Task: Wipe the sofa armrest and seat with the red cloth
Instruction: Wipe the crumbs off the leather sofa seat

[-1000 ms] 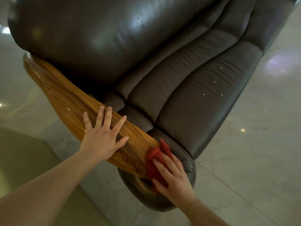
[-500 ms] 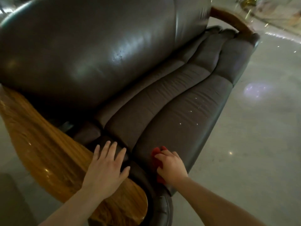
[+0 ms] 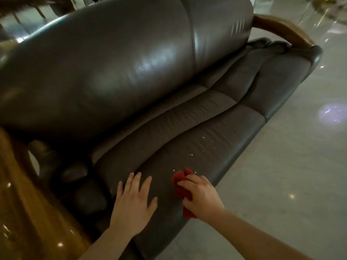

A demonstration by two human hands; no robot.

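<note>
A dark grey leather sofa fills the view, its seat (image 3: 197, 139) running from lower left to upper right. My right hand (image 3: 201, 197) presses the bunched red cloth (image 3: 181, 186) onto the seat's front cushion near its near end. My left hand (image 3: 134, 201) lies flat on the seat just left of it, fingers spread, holding nothing. Small white crumbs (image 3: 191, 154) are scattered on the cushion just beyond the cloth. The near wooden armrest (image 3: 22, 212) is at the lower left, glossy and golden brown.
The puffy backrest (image 3: 112, 62) rises behind the seat. A second wooden armrest (image 3: 281, 29) curves at the sofa's far end. Pale polished floor (image 3: 281, 175) lies along the sofa's front to the right, with a bluish light spot (image 3: 331, 113).
Both hands left the near wooden armrest and shifted right onto the seat cushion. The red cloth went with my right hand, from the armrest's tip to the seat front.
</note>
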